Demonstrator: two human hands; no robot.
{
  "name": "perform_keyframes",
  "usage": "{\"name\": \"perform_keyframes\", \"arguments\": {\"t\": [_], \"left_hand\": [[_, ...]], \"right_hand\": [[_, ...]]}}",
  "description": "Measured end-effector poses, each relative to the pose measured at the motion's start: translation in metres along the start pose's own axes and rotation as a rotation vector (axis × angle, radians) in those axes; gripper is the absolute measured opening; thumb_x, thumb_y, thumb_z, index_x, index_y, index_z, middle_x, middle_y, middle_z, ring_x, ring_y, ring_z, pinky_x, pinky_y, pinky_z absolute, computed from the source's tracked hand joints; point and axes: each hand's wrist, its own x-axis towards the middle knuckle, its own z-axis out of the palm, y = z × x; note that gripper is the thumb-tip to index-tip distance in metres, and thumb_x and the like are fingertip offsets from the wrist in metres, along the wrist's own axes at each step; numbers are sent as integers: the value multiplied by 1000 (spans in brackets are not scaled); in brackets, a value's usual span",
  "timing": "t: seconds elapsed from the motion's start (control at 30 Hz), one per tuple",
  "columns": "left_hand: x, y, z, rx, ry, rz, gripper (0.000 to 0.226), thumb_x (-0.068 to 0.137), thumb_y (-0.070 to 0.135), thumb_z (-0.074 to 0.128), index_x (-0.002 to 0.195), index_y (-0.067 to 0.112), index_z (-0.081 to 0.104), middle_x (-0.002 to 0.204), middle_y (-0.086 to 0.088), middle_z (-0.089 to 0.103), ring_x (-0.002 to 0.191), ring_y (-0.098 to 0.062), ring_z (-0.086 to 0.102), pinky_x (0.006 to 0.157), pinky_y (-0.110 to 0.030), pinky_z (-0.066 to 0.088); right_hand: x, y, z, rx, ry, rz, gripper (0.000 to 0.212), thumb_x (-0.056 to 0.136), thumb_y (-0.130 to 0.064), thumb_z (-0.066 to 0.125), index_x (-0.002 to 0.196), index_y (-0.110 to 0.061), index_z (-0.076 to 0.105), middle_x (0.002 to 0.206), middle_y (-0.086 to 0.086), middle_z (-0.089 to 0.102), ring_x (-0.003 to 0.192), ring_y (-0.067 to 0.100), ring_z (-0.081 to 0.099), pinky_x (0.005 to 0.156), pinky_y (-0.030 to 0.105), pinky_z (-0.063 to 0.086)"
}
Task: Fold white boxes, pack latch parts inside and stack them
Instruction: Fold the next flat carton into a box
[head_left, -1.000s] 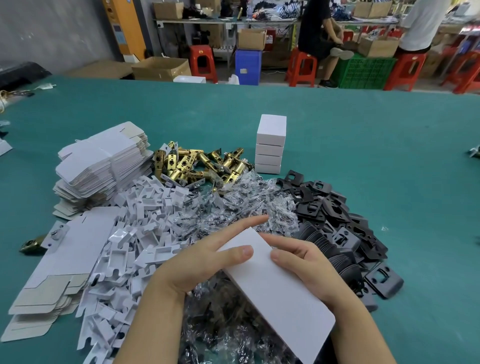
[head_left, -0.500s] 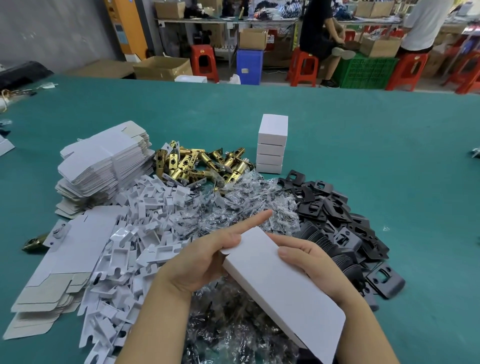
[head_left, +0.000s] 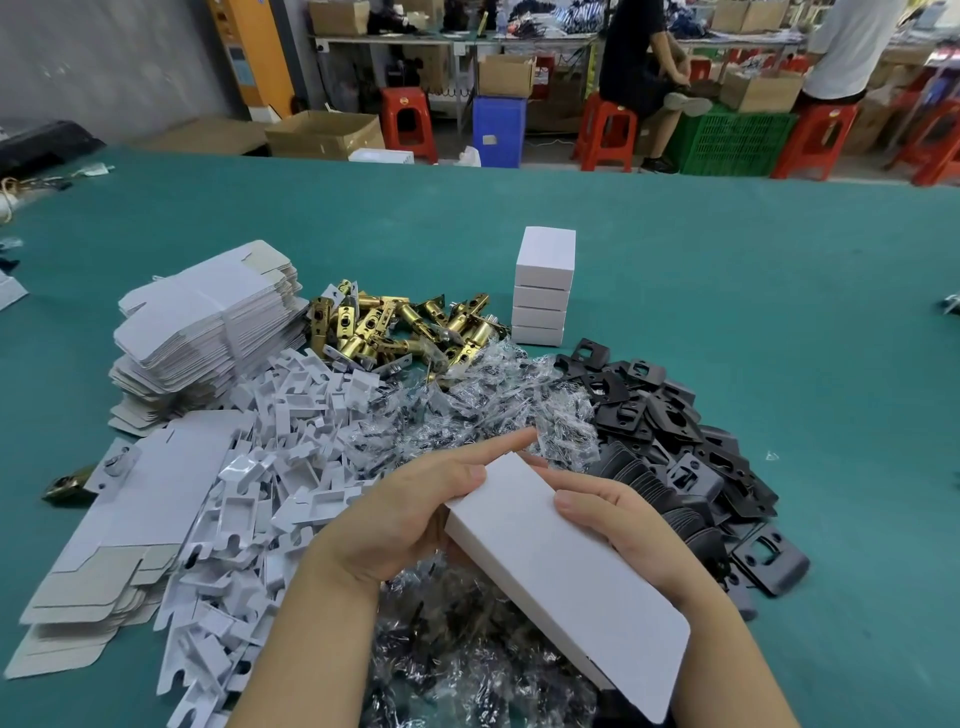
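Two hands grip one long white cardboard box (head_left: 566, 577): left hand (head_left: 415, 512) clasps its far end, right hand (head_left: 618, 525) its side; long axis slants toward the lower right.

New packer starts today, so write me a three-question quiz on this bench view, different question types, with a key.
1. True or false: the stack of finished white boxes stands on the far side of the brass latch bolts.
2. Multiple choice: which pile lies at the right of the bench? A) flat box blanks B) black strike plates C) white plastic inserts
3. Fill in: both hands hold one white ____, the left hand at its far end, the right hand along its right side.

Key: 1 false, it stands to their right; 2 B; 3 box.
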Motion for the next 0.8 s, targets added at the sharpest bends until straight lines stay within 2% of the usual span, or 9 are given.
{"name": "perform_keyframes", "arguments": {"t": [0.1, 0.17, 0.23, 0.27, 0.33, 0.43, 0.63, 0.73, 0.8], "left_hand": [[-1, 3, 4, 46, 43, -4, 50, 97, 52, 48, 145, 39, 55, 145, 7, 59, 112, -13, 67, 72, -20, 56], [1, 1, 5, 65, 60, -13, 49, 98, 59, 43, 144, 46, 53, 145, 12, 58, 126, -16, 61, 93, -37, 57], [1, -1, 5, 97, 56, -24, 51, 96, 66, 42, 144, 52, 50, 145, 17, 57, 132, -28, 55, 110, -63, 38], [1, -2, 6, 121, 51, -24, 53, 94, 71, 42, 144, 55, 48, 146, 19, 56, 132, -31, 54, 114, -67, 33], [0, -1, 7, 171, 38, -17, 62, 86, 83, 44, 144, 61, 44, 149, 23, 50, 136, -24, 52, 117, -60, 34], [-3, 1, 8, 245, -24, 6, 76, 77, 92, 41, 147, 64, 33, 156, 29, 38, 148, -15, 35, 123, -51, 26], [-4, 2, 10, 259, -17, 0, 80, 73, 95, 41, 146, 65, 33, 159, 23, 37, 146, -14, 37, 120, -44, 30], [5, 2, 15, 271, 194, 34, 71, 70, 95, 50, 135, 65, 51, 145, 23, 53, 130, -12, 53, 103, -34, 44], [12, 0, 17, 265, 343, 75, 66, 68, 91, 60, 127, 60, 61, 131, 22, 65, 114, -12, 65, 90, -32, 52]], "right_hand": [[0, -1, 2, -25, 18, -21, 33, 84, -15, 61, 108, -24, 83, 120, -9, 75, 79, 9, 75, 60, 20, 55], [0, -2, 2, -48, 30, -35, 30, 86, -14, 64, 106, -26, 83, 121, -14, 74, 79, 8, 74, 59, 19, 55], [0, -3, 2, -51, 34, -36, 29, 88, -12, 66, 106, -28, 83, 116, -14, 76, 77, 9, 74, 58, 19, 55], [0, -3, 1, -52, 35, -32, 30, 88, -13, 65, 107, -28, 82, 108, -9, 78, 74, 10, 74, 57, 19, 54], [-1, -3, 0, -59, 29, -24, 34, 86, -17, 61, 112, -29, 81, 97, 3, 79, 68, 13, 74, 55, 20, 54], [-2, -2, -3, -69, 0, -19, 38, 87, -19, 60, 120, -27, 77, 100, 12, 78, 70, 16, 74, 56, 21, 54], [-1, -1, 0, -72, 23, -16, 34, 86, -18, 62, 114, -26, 80, 93, 13, 78, 64, 16, 73, 52, 21, 53], [3, 1, 1, -70, 140, -46, 28, 91, -12, 69, 112, -25, 80, 91, 13, 78, 64, 16, 72, 51, 22, 54], [6, 5, 1, -58, 230, -84, 31, 97, -10, 59, 113, -27, 80, 97, 13, 79, 69, 18, 73, 55, 25, 56]]}}
